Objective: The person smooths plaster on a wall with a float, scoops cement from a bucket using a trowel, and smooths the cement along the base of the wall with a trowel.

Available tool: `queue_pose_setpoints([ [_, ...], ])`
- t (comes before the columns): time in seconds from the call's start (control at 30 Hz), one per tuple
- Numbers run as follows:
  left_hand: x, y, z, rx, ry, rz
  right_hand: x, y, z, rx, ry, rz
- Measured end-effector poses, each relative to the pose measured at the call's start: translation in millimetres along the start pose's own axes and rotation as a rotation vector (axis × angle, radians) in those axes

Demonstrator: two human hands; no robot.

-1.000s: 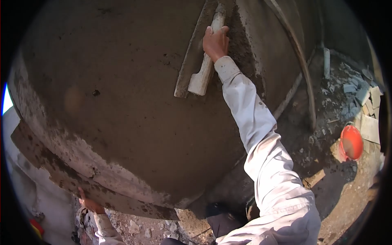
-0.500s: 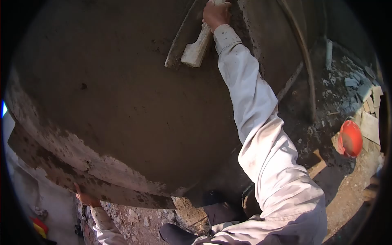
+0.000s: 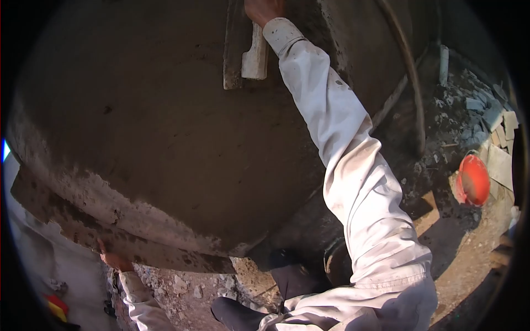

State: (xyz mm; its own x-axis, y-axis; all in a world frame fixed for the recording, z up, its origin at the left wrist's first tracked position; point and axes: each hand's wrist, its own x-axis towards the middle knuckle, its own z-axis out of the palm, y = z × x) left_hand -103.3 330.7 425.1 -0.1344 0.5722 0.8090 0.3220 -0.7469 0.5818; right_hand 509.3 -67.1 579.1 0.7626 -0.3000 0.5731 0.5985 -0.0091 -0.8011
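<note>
At the top edge of the view, my right hand [image 3: 265, 10] is closed round the pale handle of a long float [image 3: 233, 60], and part of the hand is cut off by the frame. The float's narrow board lies against the wet brown plastered wall [image 3: 165, 138]. At the lower left, my left hand [image 3: 115, 260] holds the outer edge of a long, mortar-stained board [image 3: 149, 251] set along the wall's pale edge. One finger lies on the board's face; the other fingers are partly hidden.
An orange bucket [image 3: 473, 181] stands on the ground at the right, near broken tiles [image 3: 499, 149]. A curved pole [image 3: 411, 71] leans left of a short white pipe [image 3: 444, 65]. Rubble [image 3: 179, 287] lies below the board, beside my dark-clad legs.
My right hand has moved up and left across the wall with the float, which has turned from slanted to nearly upright in view. My left hand stays at the board.
</note>
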Motion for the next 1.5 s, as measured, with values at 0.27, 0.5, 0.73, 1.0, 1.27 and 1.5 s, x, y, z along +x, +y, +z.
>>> queue_pose_setpoints([
  [0.27,-2.5,32.8,2.7,-0.521,-0.119,-0.436,-52.0,112.6,-2.8,0.13,0.069,-0.038],
  [0.5,-3.0,29.5,8.4,-0.474,-0.037,-0.418,-163.6,162.4,-18.7,0.143,0.069,0.25],
  [0.73,-4.3,43.3,9.0,-0.518,-0.05,-0.49,-181.1,88.0,10.8,0.11,-0.099,-0.05],
  [1.0,-4.5,37.3,3.1,-0.554,-0.065,-0.471,-76.9,5.6,14.4,0.019,-0.105,-0.253],
  [1.27,-6.5,39.1,3.6,-0.538,-0.089,-0.449,-100.7,197.8,-9.7,0.06,0.167,-0.027],
  [1.5,-6.3,44.9,6.3,-0.547,-0.09,-0.492,-209.4,220.2,-35.2,0.176,0.055,0.479],
])
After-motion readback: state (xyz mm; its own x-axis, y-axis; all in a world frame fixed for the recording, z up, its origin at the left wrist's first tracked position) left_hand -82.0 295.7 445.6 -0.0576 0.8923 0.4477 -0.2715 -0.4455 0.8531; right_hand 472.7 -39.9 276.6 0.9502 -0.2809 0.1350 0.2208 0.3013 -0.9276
